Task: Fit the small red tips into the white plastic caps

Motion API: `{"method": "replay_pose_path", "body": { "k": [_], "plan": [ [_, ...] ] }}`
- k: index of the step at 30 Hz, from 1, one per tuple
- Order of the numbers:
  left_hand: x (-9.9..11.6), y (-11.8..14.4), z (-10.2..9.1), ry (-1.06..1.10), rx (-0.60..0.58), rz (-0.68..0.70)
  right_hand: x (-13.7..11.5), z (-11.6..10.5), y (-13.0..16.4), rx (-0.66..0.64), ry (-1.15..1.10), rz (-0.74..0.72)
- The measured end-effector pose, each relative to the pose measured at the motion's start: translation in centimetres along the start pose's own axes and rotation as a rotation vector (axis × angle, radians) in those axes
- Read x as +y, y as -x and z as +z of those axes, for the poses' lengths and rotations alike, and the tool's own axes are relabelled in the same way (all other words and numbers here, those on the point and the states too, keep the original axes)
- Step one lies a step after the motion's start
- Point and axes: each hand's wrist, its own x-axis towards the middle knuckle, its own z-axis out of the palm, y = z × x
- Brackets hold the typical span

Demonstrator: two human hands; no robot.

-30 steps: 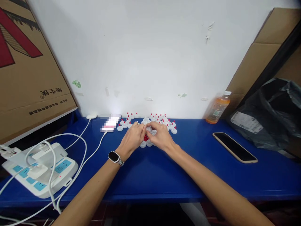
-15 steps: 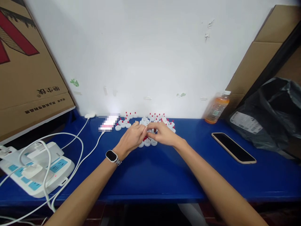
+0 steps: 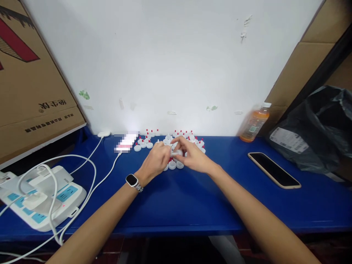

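My right hand [image 3: 195, 156] pinches a white round nozzle cap [image 3: 176, 152] between curled fingers and thumb. Close against it on the left, my left hand [image 3: 157, 157] has its fingers closed; what they hold, if anything, is hidden. A watch [image 3: 132, 180] is on that wrist. Behind the hands stand white caps [image 3: 168, 140] without red tips, partly covered by the fingers. Several red-tipped white caps [image 3: 143, 142] stand to the left, and more red-tipped caps [image 3: 199, 143] to the right. Just below the fingers lie white caps [image 3: 172, 165] with small red tips [image 3: 169, 159] beside them.
A lit phone [image 3: 127, 142] on a cable lies left of the caps on the blue table [image 3: 181, 205]. A white power strip [image 3: 55, 209] with looping cables fills the left. On the right are a dark phone [image 3: 273, 170], an orange drink bottle [image 3: 255, 123] and a black plastic bag [image 3: 316, 132].
My hands have drawn slightly apart at the fingertips, and the white cap now shows in my right fingers. The camera view has shifted a little.
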Motion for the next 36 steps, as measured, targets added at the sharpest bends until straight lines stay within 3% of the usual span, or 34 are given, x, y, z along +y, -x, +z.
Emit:
{"method": "replay_pose_path", "body": {
  "k": [1, 3, 4, 8, 10, 14, 16, 19, 22, 26, 29, 32, 36],
  "plan": [
    [-0.2, 0.1, -0.1, 0.062, 0.145, -0.142, 0.0, -0.3, 0.1, 0.095, 0.092, 0.007],
    [-0.6, 0.2, -0.5, 0.140, 0.268, -0.290, -0.1, -0.6, 0.1, 0.254, 0.192, 0.023],
    [-0.8, 0.3, -0.6, 0.144, 0.258, -0.300, -0.1, -0.6, 0.2, 0.284, 0.194, 0.023],
    [-1.6, 0.5, -0.3, 0.003, -0.058, -0.120, 0.4, 0.6, 0.0, 0.187, 0.117, -0.008],
    [-1.9, 0.6, 0.1, -0.039, -0.148, -0.077, 1.1, 1.1, -0.1, 0.184, 0.090, 0.022],
    [-2.6, 0.7, -0.1, 0.004, -0.164, -0.085, 2.6, 0.8, 0.0, 0.329, 0.098, 0.126],
    [-2.9, 0.9, -0.8, 0.055, -0.138, -0.114, 2.8, 0.6, -0.2, 0.341, 0.063, 0.145],
    [-3.2, 1.4, -2.1, 0.111, -0.127, -0.186, 2.4, 0.7, -1.7, 0.275, -0.011, 0.115],
    [-3.3, 1.8, -2.9, 0.135, -0.141, -0.257, 2.4, 1.4, -5.4, 0.257, 0.039, 0.054],
    [-3.6, 2.0, -3.1, 0.139, -0.100, -0.323, 3.9, 3.1, -12.1, 0.138, 0.320, 0.118],
    [-4.2, 2.2, -3.2, 0.103, -0.172, -0.340, 5.4, 4.4, -15.4, -0.011, 0.578, 0.166],
    [-4.9, 2.3, -3.3, 0.080, -0.280, -0.342, 6.4, 5.1, -16.3, -0.098, 0.650, 0.174],
    [-5.3, 2.6, -3.2, 0.097, -0.307, -0.354, 6.3, 4.9, -16.2, -0.167, 0.675, 0.200]
  ]
}}
